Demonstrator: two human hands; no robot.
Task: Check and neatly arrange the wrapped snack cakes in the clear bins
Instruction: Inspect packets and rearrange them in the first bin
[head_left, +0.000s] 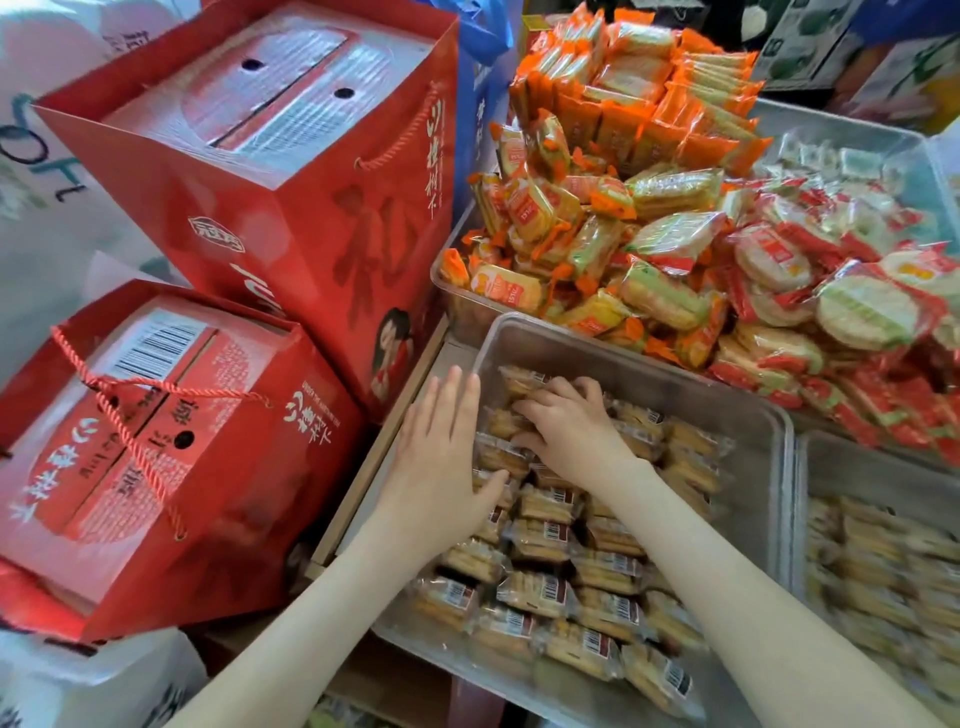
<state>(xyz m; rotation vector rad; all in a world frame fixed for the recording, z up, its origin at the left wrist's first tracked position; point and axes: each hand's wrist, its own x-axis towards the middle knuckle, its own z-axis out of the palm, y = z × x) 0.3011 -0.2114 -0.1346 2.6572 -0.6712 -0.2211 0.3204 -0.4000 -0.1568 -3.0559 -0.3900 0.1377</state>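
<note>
In the lower centre of the frame, wrapped snack cakes (545, 587) lie in rows in a clear bin (649, 358). The left hand (441, 452) lies flat along the bin's left wall, fingers straight, thumb touching a cake. The right hand (571, 431) reaches into the far left corner, fingers curled down onto the cakes; whether they grip one cannot be told. Red gift bags (260, 208) stand at left.
</note>
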